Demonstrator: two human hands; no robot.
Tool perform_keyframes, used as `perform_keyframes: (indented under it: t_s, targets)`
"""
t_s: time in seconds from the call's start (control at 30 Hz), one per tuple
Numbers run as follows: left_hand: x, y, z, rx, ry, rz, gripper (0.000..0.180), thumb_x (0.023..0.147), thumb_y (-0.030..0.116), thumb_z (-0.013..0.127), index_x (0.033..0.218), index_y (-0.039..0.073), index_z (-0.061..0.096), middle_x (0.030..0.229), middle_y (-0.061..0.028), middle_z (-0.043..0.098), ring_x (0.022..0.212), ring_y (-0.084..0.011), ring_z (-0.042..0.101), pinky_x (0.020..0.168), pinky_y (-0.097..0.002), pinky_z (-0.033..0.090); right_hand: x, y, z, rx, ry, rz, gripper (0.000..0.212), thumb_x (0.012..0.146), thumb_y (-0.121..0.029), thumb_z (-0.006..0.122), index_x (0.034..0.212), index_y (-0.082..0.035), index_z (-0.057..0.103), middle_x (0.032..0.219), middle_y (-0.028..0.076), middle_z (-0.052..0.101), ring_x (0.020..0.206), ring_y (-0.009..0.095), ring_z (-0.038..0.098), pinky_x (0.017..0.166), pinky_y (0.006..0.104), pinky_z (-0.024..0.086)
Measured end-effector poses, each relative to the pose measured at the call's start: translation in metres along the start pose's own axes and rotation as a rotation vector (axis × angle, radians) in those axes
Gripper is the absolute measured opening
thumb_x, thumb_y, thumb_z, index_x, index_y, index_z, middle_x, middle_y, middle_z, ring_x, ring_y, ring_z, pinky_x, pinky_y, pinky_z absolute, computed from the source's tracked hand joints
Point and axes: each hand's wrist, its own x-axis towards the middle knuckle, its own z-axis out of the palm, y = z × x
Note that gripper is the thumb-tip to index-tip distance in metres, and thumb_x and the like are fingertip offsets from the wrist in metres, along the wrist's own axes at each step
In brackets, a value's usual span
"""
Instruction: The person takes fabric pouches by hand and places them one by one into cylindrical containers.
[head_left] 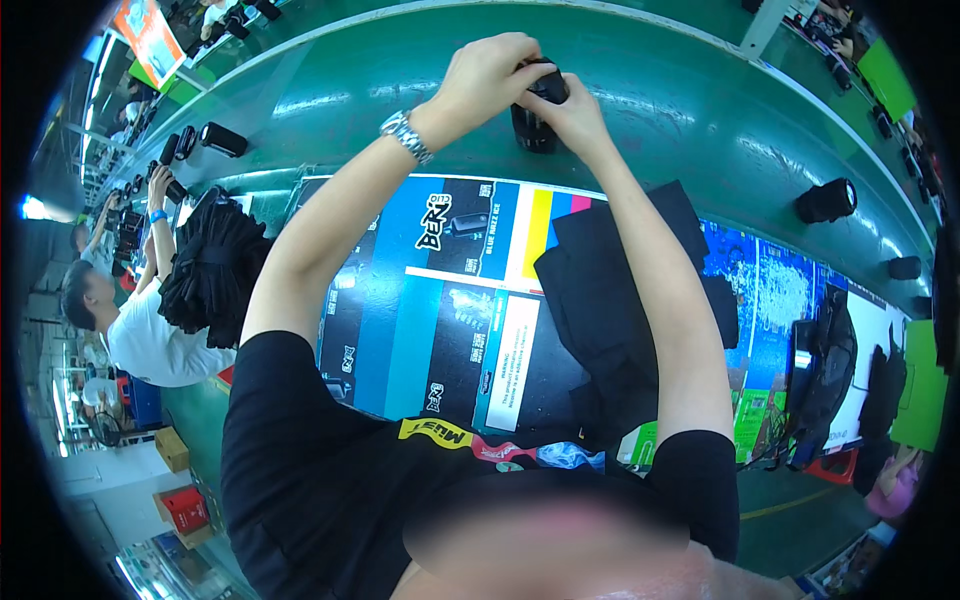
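Note:
At the far side of the worktable, over the green belt, a black cylindrical speaker [533, 134] stands roughly upright between my hands. My left hand [487, 82], with a metal watch at the wrist, is closed on its top from the left. From the right, my right hand [577, 118] grips the same upper end, thumb and fingers bent round it. The fingertips partly hide the top, so what they pinch there is unclear. Below my right forearm, flat black cloth pieces [590, 290] lie stacked on the printed table covering [400, 300].
The green belt [660, 100] crosses beyond the table, carrying another black cylinder [826, 201] at right and one [222, 140] at left. A bunched pile of black cloth [215, 265] sits at the table's left end. Beside it, a person in white [160, 335] works.

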Motion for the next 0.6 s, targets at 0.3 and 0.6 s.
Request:
perform_keyframes:
  t_s: [0.3, 0.6]
  targets:
    - [-0.027, -0.043, 0.033, -1.331, 0.541, -1.068, 0.045, 0.095, 0.040, 0.050, 0.111, -0.002, 0.058, 0.105, -0.0101, 0.064, 0.093, -0.0147, 0.059, 0.079, -0.0287, 0.048, 0.013, 0.000, -0.010, 0.743, -0.172, 0.096, 0.072, 0.085, -0.067, 0.047, 0.110, 0.000, 0.061, 0.101, 0.015, 0.064, 0.095, 0.022, 0.061, 0.085, 0.0344, 0.046]
    - [-0.006, -0.001, 0.102, -1.518, 0.409, -1.001, 0.063, 0.098, 0.047, 0.030, 0.091, -0.004, 0.066, 0.088, -0.0116, 0.068, 0.075, -0.0153, 0.063, 0.073, -0.0264, 0.049, 0.066, 0.028, -0.008, 0.659, 0.170, 0.121, 0.063, 0.096, -0.053, 0.035, 0.087, 0.004, 0.061, 0.084, 0.013, 0.064, 0.076, 0.019, 0.061, 0.071, 0.0273, 0.049]
